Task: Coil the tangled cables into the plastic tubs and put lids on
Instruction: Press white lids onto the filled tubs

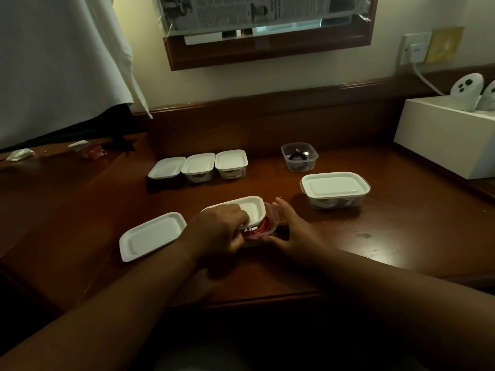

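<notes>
Dim room, dark wooden worktop (348, 245) against a cream wall with a newspaper-covered window (265, 14) at 12 o'clock, a white cloth (59, 57) at 10, and a white box (444, 135) at 2. Three small lidded tubs (199, 166) line up at 12, an open small tub (299, 156) and a bigger lidded tub (334, 190) sit at 1–2, and a spare lid (151, 236) lies at 9. Dead centre, the left hand (218, 231) grips a tilted white lid (247, 210) over the clear tub (265, 231) with the red cable (263, 226) coiled inside, while the right hand (290, 228), fingers fairly straight, cups the tub's 3 o'clock side.
</notes>
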{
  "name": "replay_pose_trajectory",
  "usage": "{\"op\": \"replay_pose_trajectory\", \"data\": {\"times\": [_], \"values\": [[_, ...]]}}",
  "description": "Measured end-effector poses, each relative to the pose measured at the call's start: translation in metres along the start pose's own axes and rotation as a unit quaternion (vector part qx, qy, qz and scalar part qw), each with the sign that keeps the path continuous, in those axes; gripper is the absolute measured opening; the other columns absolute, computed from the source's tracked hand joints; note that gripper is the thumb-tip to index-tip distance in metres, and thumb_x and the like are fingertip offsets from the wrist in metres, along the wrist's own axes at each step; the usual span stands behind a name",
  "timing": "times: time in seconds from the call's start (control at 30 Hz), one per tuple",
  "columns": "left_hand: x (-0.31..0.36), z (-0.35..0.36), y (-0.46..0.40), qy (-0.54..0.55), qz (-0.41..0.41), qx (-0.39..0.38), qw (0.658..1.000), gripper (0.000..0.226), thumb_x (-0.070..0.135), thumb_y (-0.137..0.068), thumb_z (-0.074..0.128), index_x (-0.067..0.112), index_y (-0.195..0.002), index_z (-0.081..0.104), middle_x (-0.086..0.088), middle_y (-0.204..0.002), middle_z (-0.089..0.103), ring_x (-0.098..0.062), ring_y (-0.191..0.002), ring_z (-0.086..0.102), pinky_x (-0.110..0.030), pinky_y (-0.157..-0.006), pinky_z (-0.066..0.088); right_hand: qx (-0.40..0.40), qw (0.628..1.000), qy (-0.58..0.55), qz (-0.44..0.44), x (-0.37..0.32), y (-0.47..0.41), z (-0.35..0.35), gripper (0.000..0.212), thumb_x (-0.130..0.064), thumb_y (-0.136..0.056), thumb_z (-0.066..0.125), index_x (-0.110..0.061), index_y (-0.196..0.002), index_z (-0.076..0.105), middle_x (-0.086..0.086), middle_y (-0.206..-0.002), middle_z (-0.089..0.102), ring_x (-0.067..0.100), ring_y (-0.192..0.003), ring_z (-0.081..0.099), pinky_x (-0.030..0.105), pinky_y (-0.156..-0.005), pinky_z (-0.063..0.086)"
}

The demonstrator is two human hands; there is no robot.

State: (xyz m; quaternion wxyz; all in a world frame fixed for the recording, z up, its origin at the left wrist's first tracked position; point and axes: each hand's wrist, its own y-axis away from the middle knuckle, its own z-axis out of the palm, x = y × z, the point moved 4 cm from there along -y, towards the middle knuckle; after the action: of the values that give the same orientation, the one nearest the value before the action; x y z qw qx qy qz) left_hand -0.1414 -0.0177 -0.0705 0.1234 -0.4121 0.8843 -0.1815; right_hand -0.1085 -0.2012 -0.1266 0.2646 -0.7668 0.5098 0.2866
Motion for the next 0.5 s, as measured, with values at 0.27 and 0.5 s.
{"op": "replay_pose_trajectory", "data": {"times": [0.27, 0.5], "values": [[-0.006, 0.013, -0.018, 0.089, -0.022, -0.016, 0.996, 0.043, 0.057, -0.081, 0.053, 0.026, -0.104, 0.072, 0.007, -0.107, 0.063, -0.014, -0.103, 0.053, -0.033, -0.084, 0.035, 0.024, 0.998, -0.034, -0.039, 0.003, 0.001, 0.001, 0.089, -0.038, -0.085, 0.075, -0.041, -0.153, 0.018, -0.01, -0.15, 0.045, 0.007, -0.125, 0.052, 0.028, -0.1, 0.048], [-0.033, 0.034, -0.02, 0.006, -0.19, -0.249, 0.95, 0.105, 0.091, -0.073, 0.032, 0.034, -0.157, 0.006, 0.009, -0.166, 0.001, -0.013, -0.152, -0.002, -0.047, -0.121, 0.004, 0.026, 0.998, 0.015, -0.06, 0.006, -0.001, 0.002, 0.078, -0.042, -0.087, 0.071, -0.031, -0.153, 0.03, -0.009, -0.162, 0.024, 0.011, -0.146, 0.028, 0.037, -0.115, 0.037]]}}
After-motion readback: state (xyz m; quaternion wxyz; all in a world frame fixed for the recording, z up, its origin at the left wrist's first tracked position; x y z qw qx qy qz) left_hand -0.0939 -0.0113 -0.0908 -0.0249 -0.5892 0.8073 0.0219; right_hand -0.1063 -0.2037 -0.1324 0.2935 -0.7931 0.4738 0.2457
